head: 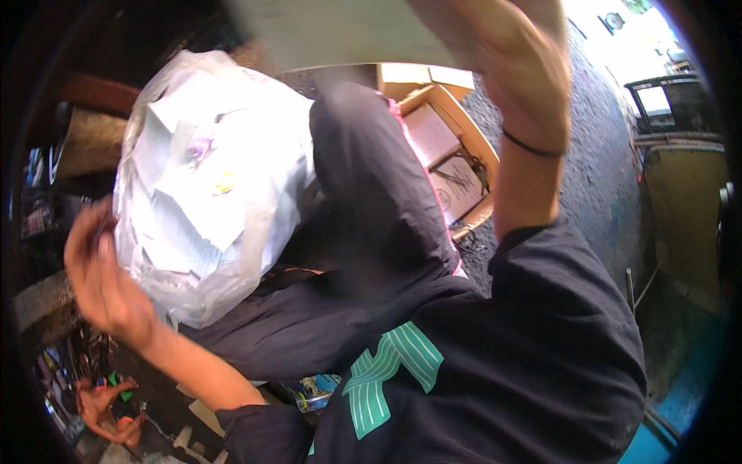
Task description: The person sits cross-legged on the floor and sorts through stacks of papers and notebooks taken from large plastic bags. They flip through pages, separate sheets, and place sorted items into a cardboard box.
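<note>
A translucent plastic bag [191, 301], crammed with white papers [200, 214], sits against my bent legs. Some of the papers bear print, and small purple and yellow patches show among them. At the bag's left side is my left hand [113, 284], fingers curled; whether they grip the plastic is unclear. My right arm is raised, and my right hand [498, 40] is at the top edge of the view, blurred and partly cut off. It holds a pale flat sheet [348, 35], also blurred, above my knee.
An open cardboard box [478, 139] with booklets [458, 185] stands beyond my knee on the dark, rough floor [597, 174]. An orange doll-like figure [110, 409] and tools lie at lower left. A black-framed object [666, 104] stands at the right.
</note>
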`<state>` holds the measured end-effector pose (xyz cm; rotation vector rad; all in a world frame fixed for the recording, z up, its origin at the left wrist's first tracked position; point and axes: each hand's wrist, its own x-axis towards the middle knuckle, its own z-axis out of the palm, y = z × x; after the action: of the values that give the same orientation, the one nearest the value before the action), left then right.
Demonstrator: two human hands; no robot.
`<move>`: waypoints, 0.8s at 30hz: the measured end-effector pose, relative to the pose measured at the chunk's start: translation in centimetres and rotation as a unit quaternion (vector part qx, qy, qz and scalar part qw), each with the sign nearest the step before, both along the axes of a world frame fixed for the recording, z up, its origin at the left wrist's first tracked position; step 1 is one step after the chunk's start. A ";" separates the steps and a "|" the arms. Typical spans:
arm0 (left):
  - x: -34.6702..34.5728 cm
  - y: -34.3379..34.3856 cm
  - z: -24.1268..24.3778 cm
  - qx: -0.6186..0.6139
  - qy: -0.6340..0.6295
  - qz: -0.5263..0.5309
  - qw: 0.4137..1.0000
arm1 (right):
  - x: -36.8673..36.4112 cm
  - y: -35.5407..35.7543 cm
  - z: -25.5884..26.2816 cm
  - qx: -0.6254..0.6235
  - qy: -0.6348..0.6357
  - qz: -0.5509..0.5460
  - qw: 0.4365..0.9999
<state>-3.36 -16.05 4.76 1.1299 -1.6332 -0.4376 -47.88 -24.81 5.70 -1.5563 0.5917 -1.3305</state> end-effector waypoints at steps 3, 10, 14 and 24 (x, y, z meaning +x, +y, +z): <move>-0.5 -1.9 -0.6 0.109 0.482 -0.319 0.809 | 11.6 -2.5 0.9 -0.007 -0.061 0.062 0.996; 1.8 1.6 -5.6 0.138 0.634 -0.197 0.735 | 26.9 -1.6 -5.3 -0.034 0.065 0.096 0.993; -0.7 2.6 -5.9 0.166 0.614 -0.155 0.756 | 28.0 0.0 -8.7 0.048 0.178 0.090 0.979; -4.3 2.3 -4.4 0.199 0.425 -0.055 0.881 | 26.4 0.8 -9.7 0.139 0.085 0.246 0.956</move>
<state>-7.69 -13.74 0.40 0.9229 -0.8361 -1.1974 -21.43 -23.98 -4.02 -1.4678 0.4341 -0.7118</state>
